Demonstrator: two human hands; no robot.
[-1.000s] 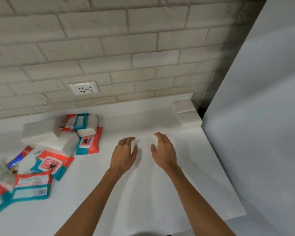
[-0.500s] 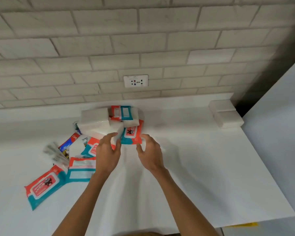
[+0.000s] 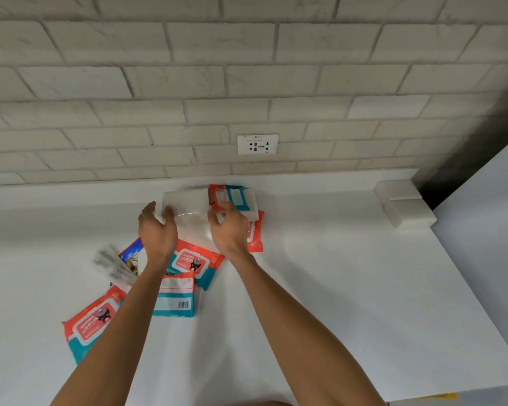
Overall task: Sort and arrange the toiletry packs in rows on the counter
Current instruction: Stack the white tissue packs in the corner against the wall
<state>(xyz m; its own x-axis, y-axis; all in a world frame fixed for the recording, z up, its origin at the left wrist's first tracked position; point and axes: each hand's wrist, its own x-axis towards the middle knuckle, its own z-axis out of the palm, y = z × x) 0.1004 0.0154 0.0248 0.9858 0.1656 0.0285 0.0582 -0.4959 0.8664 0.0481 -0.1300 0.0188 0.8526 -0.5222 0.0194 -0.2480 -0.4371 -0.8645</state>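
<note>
**Hands closing on the white pack**

White pack (image 3: 185, 204) at the back of the bench (image 3: 349, 288), long axis left to right along the wall, straight ahead between both hands. Left hand (image 3: 158, 230) cupped at its left end, right hand (image 3: 228, 230) at its right end; fingers curled, spread apart, grip not confirmed. Equally near. Counted: five red-and-teal wipes packs, two white blocks (image 3: 405, 205) far right, some smaller items blurred.
</note>
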